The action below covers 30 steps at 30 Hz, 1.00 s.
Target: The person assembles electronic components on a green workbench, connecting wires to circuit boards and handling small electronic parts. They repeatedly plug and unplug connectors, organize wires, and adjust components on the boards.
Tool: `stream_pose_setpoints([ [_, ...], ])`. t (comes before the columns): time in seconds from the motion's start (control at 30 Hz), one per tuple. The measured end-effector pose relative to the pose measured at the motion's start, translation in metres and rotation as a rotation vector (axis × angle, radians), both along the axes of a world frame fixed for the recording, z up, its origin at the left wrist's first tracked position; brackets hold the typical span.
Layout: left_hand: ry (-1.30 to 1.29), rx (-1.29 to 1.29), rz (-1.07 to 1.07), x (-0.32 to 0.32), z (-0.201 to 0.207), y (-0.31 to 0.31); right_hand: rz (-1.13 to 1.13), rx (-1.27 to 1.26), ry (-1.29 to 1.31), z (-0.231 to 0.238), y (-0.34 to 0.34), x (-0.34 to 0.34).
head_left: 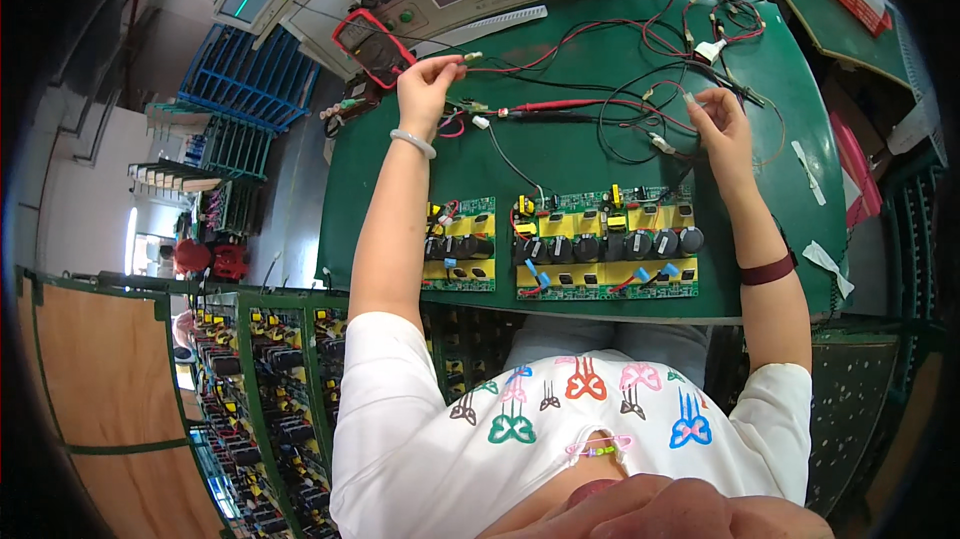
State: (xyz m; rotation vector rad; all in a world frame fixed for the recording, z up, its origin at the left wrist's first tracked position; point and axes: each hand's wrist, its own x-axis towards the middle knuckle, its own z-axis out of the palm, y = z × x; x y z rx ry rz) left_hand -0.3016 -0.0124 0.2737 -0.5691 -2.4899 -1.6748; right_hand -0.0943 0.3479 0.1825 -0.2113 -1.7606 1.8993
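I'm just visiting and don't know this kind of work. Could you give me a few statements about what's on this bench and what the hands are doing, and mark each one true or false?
1. Two green circuit boards lie side by side on the green bench mat, near the person. True.
2. The left hand rests flat on a circuit board. False: it is raised over the mat, pinching a small connector on a wire.
3. The right hand holds a small pale connector at its fingertips. True.
4. The red-cased multimeter sits between the two boards. False: it lies at the far edge of the mat, beyond the left hand.
5. A pale bracelet is on the left wrist. True.
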Motion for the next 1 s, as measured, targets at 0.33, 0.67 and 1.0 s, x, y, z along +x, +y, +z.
stream_pose_setpoints([
  [0.33, 0.136, -0.325, -0.416, 0.075, -0.007, 0.077, 0.015, -0.005, 0.002, 0.007, -0.002, 0.004],
  [0.67, 0.193, -0.457, -0.734, 0.149, 0.001, 0.08, 0.031, 0.034, 0.027, 0.002, -0.002, 0.003],
  [1.0, 0.422, -0.645, -0.788, 0.166, -0.004, 0.084, 0.008, 0.078, -0.027, 0.012, -0.004, 0.008],
])
